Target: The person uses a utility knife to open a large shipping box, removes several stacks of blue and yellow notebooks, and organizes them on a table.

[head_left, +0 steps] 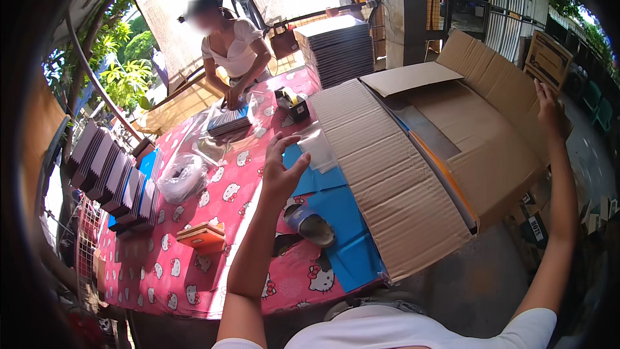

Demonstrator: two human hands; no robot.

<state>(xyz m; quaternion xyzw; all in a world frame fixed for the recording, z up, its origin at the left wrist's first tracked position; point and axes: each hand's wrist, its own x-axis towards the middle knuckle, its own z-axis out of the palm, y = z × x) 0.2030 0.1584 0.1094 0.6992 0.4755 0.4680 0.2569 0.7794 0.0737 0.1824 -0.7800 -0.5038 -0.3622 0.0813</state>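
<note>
A large cardboard box (400, 187) rests at the right with its flaps up, in front of me. Orange and dark edges (439, 165) of its contents show in the gap between flaps. My left hand (284, 168) is raised over the table left of the box, empty, thumb and fingers apart. At the far right, my right hand (549, 110) is against the outer end of a raised flap (491, 84), its fingers stretched out. Blue folders or sheets (349, 226) lie beside the box, below my left hand. A grey-blue roll-like object (310, 225) lies on them.
A pink patterned cloth (148, 284) covers the table. Stacked booklets (116, 174), a bundled plastic bag (183, 178) and an orange block-like item (201, 236) sit leftward. Across the table, a person (232, 52) handles a stack (230, 121) near a tape dispenser (292, 105). A tall pile (336, 48) stands behind.
</note>
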